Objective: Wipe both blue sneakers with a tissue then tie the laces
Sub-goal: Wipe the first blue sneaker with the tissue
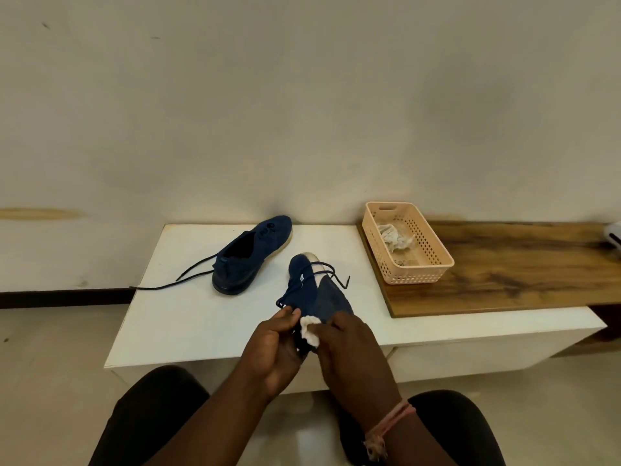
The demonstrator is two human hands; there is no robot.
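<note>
One blue sneaker [247,257] lies on the white table [188,317], toe toward the wall, its dark laces trailing loose to the left. The second blue sneaker [314,287] is lifted over the table's front edge, toe pointing away, laces undone. My left hand [277,348] grips its heel end from the left. My right hand [353,354] presses a crumpled white tissue [309,331] against the rear of that sneaker.
A peach plastic basket [433,260] with a used crumpled tissue [395,237] inside stands on a wooden board [521,267] at the right. A white object [614,237] shows at the far right edge. My knees are below the table front.
</note>
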